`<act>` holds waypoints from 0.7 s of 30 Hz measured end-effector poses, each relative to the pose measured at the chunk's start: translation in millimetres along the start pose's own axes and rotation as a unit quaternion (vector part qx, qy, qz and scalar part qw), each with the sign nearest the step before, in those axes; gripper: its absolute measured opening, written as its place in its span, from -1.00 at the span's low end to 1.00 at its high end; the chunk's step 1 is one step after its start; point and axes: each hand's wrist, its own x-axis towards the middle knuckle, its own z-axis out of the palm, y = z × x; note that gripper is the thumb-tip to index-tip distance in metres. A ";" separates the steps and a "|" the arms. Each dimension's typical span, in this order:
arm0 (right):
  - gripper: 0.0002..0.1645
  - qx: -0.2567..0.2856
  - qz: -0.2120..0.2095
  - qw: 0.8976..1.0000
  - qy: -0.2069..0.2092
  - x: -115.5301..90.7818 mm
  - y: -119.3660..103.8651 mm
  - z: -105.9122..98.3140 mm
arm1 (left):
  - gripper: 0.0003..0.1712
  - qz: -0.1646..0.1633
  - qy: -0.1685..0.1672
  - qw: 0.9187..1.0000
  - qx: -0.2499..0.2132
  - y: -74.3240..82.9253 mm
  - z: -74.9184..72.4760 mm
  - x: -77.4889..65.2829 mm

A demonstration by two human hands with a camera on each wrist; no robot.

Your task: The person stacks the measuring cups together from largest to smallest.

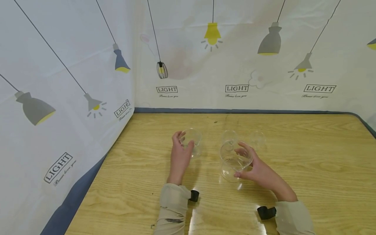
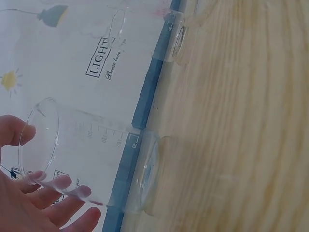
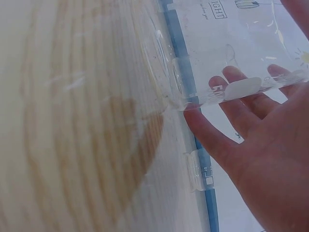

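Observation:
My left hand (image 1: 180,156) grips a clear glass beaker (image 1: 195,137), with the thumb on one side and the fingers on the other. In the left wrist view this beaker (image 2: 96,145) is upright with its base at the tabletop, and volume marks run up its wall. Further right, my right hand (image 1: 254,168) holds a wider, larger beaker (image 1: 230,160) around its side. White print and a blank white patch show on the large beaker's wall (image 3: 244,88) in the right wrist view. Both held beakers look to have nothing inside.
Two smaller clear beakers stand behind the large one, a nearer-left beaker (image 1: 229,134) partly overlapped by it and another beaker (image 1: 258,138) to the right. The wood-grain table (image 1: 308,156) meets a lamp-printed cloth (image 1: 194,75) at the back and left.

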 end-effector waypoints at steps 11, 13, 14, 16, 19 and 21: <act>0.09 0.001 0.005 1.000 0.000 0.1 -1.1 -0.8 | -0.43 0.012 0.002 1.000 0.018 -2.0 0.6 0.5; 0.09 0.000 0.004 1.000 0.000 0.0 -0.7 -0.9 | -0.43 0.013 0.000 1.000 0.017 -2.5 1.0 0.9; 0.09 0.000 0.004 1.000 -0.001 0.0 -0.6 -0.9 | -0.42 0.012 -0.003 1.000 0.013 -2.9 1.2 1.1; 0.09 0.000 0.003 1.000 -0.001 -0.1 -0.3 -0.9 | -0.41 0.015 -0.006 1.000 0.007 -3.2 1.6 1.3; 0.09 0.001 0.003 1.000 -0.001 0.0 0.0 -1.0 | -0.39 0.019 -0.009 1.000 -0.006 -3.5 1.7 1.3; 0.09 0.001 0.003 1.000 -0.001 0.1 0.4 -1.1 | -0.36 0.019 -0.012 1.000 -0.009 -3.7 1.5 1.2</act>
